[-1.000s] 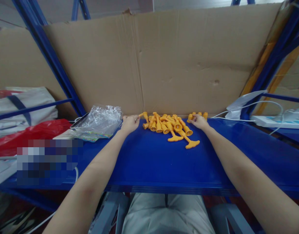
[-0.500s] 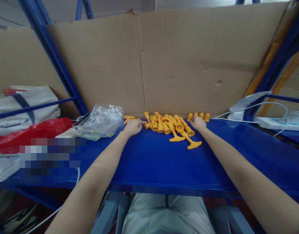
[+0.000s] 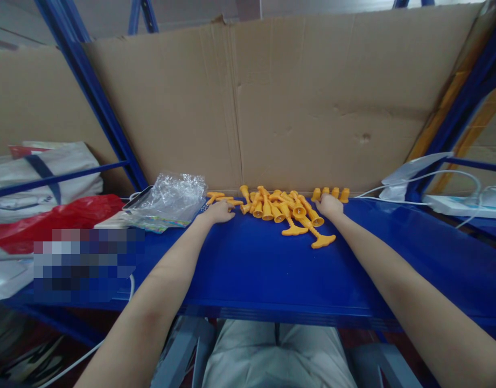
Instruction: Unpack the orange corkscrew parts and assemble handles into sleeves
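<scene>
Beyond my left hand (image 3: 220,212), a few orange-yellow T-shaped corkscrew handles (image 3: 215,195) lie near the cardboard; one dark spiral shows by my wrist. That hand rests low with its fingers slightly apart and nothing visible in them. My right hand (image 3: 329,206) is at a short row of small upright orange-yellow cups (image 3: 335,192), its fingers bent around the front of one; the fingertips are partly hidden. Between the hands lies a heap of orange-yellow corkscrews (image 3: 267,209) with bell-shaped bodies. Two T-handled corkscrews (image 3: 322,241) stick out toward me from the heap.
A clear plastic bag (image 3: 175,194) lies left of the handles, with a red bag (image 3: 70,215) farther left. Cardboard (image 3: 312,108) stands behind the blue tabletop (image 3: 264,275). At the right are white cables and a power strip (image 3: 453,205). Blue posts (image 3: 98,108) flank the work area.
My left hand has drawn back slightly to the left, away from the heap's left end. My right hand stays at the row of cups, and the corkscrews lie as before.
</scene>
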Motion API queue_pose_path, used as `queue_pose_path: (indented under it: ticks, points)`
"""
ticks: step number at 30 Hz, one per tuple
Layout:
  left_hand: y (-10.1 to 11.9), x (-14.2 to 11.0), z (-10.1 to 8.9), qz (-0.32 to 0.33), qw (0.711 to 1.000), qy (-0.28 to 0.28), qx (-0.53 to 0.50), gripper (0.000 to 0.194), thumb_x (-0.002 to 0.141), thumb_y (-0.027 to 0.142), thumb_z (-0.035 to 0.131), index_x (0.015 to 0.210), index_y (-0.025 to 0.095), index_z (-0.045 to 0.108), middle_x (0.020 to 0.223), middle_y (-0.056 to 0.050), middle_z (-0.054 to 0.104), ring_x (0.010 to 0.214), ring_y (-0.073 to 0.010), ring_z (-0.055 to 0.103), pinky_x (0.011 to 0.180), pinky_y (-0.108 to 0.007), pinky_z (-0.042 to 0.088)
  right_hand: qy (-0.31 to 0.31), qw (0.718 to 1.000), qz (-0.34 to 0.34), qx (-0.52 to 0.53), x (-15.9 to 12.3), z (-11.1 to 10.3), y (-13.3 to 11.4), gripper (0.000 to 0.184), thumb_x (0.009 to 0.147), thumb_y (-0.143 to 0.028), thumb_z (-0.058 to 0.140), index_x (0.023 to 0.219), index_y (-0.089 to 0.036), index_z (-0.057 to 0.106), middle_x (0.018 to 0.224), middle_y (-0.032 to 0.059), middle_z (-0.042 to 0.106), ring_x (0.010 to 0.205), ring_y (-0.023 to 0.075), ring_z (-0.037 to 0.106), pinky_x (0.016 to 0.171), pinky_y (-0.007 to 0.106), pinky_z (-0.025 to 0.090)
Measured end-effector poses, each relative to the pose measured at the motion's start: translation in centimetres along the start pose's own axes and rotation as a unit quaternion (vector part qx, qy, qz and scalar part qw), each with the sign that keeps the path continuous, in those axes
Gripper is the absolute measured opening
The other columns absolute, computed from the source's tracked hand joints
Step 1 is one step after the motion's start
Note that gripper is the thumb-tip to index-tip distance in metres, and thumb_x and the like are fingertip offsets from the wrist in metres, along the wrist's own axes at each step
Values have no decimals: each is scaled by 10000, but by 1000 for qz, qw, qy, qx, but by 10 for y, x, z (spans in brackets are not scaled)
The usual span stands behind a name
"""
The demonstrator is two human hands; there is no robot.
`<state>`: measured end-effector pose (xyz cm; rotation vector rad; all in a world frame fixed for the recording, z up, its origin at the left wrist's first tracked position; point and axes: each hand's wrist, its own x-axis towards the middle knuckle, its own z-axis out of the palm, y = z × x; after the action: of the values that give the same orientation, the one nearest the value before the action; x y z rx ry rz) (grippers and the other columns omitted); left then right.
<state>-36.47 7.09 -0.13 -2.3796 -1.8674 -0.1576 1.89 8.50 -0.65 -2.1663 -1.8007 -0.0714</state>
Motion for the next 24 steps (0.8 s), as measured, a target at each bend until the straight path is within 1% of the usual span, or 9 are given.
queue_pose_path:
  ticks: [3, 6, 10, 12, 15, 19, 21, 24]
  points:
    - [-2, 2, 3, -6, 1000, 5, 7, 418, 807, 334, 534, 1176, 274, 722, 1269, -73, 691, 1210, -263, 603, 1045, -406, 447, 4, 1000, -8, -14, -3, -1, -3, 462, 961, -284, 408, 1296, -25, 591, 1242, 281, 633, 1224, 357, 595, 981, 422, 469]
    - [-4, 3, 5, -2, 1000, 18, -2, 430, 787, 258, 522, 1160, 271, 736, 1239, -69, 705, 1186, -252, 615, 1063, -384, 436, 4, 1000, -12, -19, -3, 0, -3, 463, 959, -270, 395, 1293, -20, 596, 1248, 286, 631, 1221, 360, 598, 980, 426, 469]
    - [-8, 3, 7, -15, 999, 32, -16, 466, 763, 181, 502, 1151, 258, 749, 1233, -84, 704, 1174, -257, 624, 1076, -381, 429, 5, 1000, -20, -17, -1, 2, -2, 451, 950, -260, 385, 1283, -53, 608, 1236, 267, 643, 1204, 364, 605, 959, 440, 476]
    - [-10, 2, 7, -26, 999, 35, -18, 470, 765, 171, 495, 1152, 248, 750, 1241, -98, 696, 1173, -264, 624, 1077, -389, 426, 4, 1000, -18, -15, 0, 2, -1, 443, 944, -247, 381, 1272, -65, 617, 1230, 262, 646, 1200, 364, 607, 954, 440, 478]
    - [-11, 2, 7, -27, 999, 33, -11, 475, 778, 165, 479, 1169, 221, 743, 1249, -117, 685, 1184, -263, 617, 1078, -373, 419, 3, 1000, -13, -7, -1, 2, -2, 441, 937, -223, 380, 1264, -52, 621, 1243, 274, 637, 1216, 368, 598, 964, 439, 476]
    - [-11, 2, 8, -29, 999, 27, 6, 482, 798, 151, 462, 1189, 237, 731, 1245, -104, 680, 1158, -244, 628, 1056, -346, 433, 13, 1000, -5, 12, -3, 3, -2, 446, 931, -180, 364, 1275, -53, 619, 1244, 273, 643, 1229, 369, 594, 984, 454, 473]
    - [-9, 2, 8, -27, 999, 31, 1, 478, 797, 132, 463, 1176, 234, 737, 1239, -105, 680, 1158, -243, 628, 1055, -337, 437, 15, 1000, 4, 21, -3, 3, -3, 465, 932, -166, 342, 1296, -53, 608, 1236, 274, 649, 1212, 367, 608, 982, 467, 476]
    - [-6, 1, 7, -23, 999, 45, -8, 468, 801, 107, 458, 1158, 203, 745, 1219, -124, 681, 1151, -256, 627, 1059, -341, 441, -1, 999, 22, 29, -4, 3, -4, 474, 934, -164, 329, 1295, -25, 605, 1251, 301, 634, 1202, 377, 612, 981, 480, 475]
